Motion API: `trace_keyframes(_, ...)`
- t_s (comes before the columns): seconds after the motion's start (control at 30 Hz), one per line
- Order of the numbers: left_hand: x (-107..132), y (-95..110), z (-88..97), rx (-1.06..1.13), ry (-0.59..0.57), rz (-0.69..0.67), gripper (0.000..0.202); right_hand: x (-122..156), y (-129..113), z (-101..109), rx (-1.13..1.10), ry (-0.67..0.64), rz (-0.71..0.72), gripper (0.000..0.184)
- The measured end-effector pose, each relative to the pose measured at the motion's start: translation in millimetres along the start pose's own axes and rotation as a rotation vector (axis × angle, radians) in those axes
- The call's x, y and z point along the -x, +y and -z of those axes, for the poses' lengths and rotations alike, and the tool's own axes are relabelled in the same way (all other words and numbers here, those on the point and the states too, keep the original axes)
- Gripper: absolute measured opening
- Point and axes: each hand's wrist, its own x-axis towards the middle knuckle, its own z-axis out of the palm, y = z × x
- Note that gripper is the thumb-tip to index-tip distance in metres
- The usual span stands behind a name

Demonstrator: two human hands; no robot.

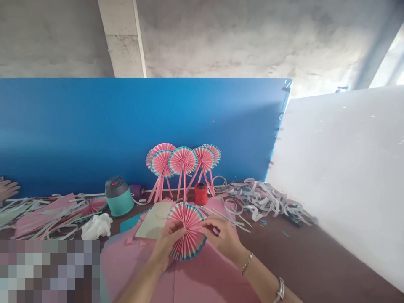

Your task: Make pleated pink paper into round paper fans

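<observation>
Holding pleated pink paper fan [187,231] between both hands. Left hand [166,246] has fingers [178,229] curled closed on its middle; right hand [222,237] pinches its right-side pleats with fingertips [204,223]. Pink paper sheet [135,269] lies below.

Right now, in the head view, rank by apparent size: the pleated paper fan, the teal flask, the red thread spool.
1. Pleated paper fan: largest, though nearest the camera, so its lead is unsure
2. Teal flask
3. Red thread spool: smallest
</observation>
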Motion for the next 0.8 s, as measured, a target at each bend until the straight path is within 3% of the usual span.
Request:
trace_keyframes(0.13,-3.5,-3.0,2.0,0.047,0.056,-0.068,0.039,0.5,-0.1,-5.2,-0.062,-0.034,-0.084,0.016)
trace_keyframes(0.3,-3.9,-2.4,2.0,0.06,0.059,-0.097,0.039,1.9,1.4,-9.2,-0.07,-0.04,-0.059,0.015)
trace_keyframes(0.67,-2.7,0.8,2.8,0.015,-0.013,-0.005,0.038,3.9,5.4,1.3,0.125,-0.089,0.095,0.02)
trace_keyframes(0.8,-2.6,1.9,4.8,-0.019,-0.011,0.016,0.037,4.5,4.9,2.0,0.074,-0.116,0.09,0.018)
